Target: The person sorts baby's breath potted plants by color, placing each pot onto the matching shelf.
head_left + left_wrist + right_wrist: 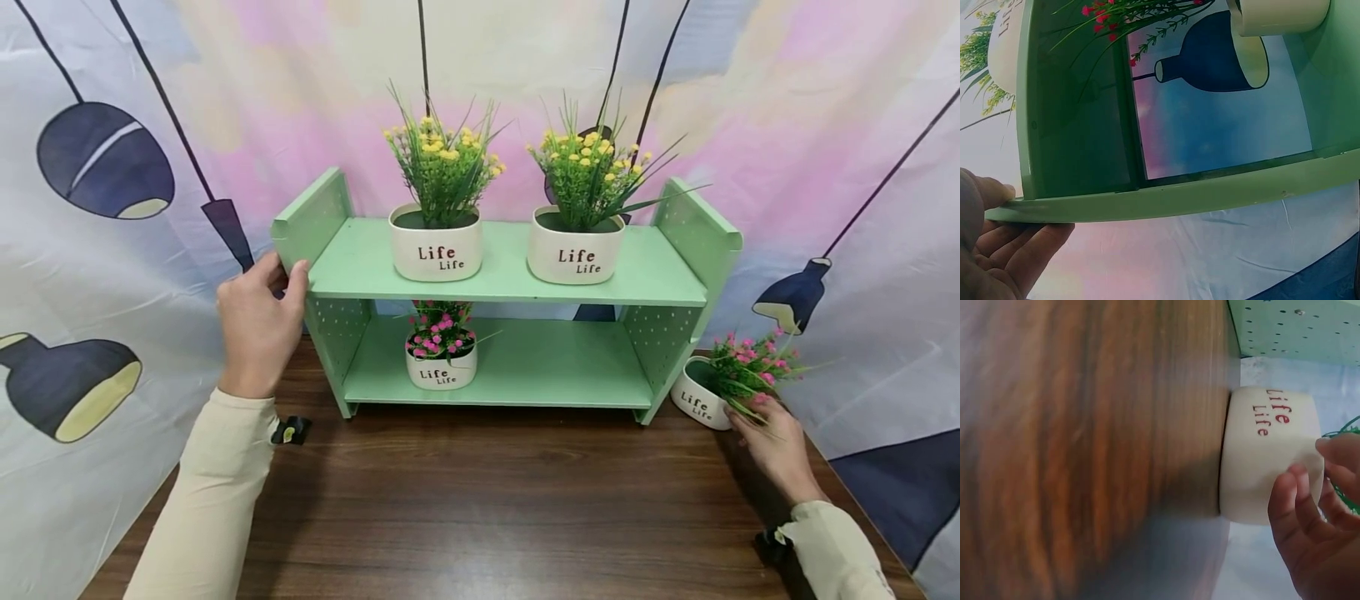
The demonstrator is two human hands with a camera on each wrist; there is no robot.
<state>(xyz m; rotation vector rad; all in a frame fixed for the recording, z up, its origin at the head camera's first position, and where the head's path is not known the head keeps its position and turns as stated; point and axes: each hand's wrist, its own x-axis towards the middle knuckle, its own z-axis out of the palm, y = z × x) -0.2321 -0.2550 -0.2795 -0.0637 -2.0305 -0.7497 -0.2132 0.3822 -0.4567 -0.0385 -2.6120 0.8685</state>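
A light green two-tier shelf (pixel 540 358) stands on the table. My left hand (pixel 258 329) grips the front edge of its left side panel, thumb on one face and fingers on the other in the left wrist view. At the right, outside the shelf, a white oval flowerpot (pixel 693 396) with pink flowers sits on the table, marked "Life". My right hand (pixel 776 442) pinches that pot at its near rim; leaves partly hide the grip. On the top tier are two white pots (pixel 437 254) with yellow flowers. A smaller white pot (pixel 441 373) with pink flowers stands left of centre below.
The dark brown wooden table (pixel 465 500) spreads in front of the shelf. Behind and at both sides hangs a pastel cloth (pixel 300 92) printed with dark lamps. The right pot stands close beside the shelf's right panel (pixel 701 250).
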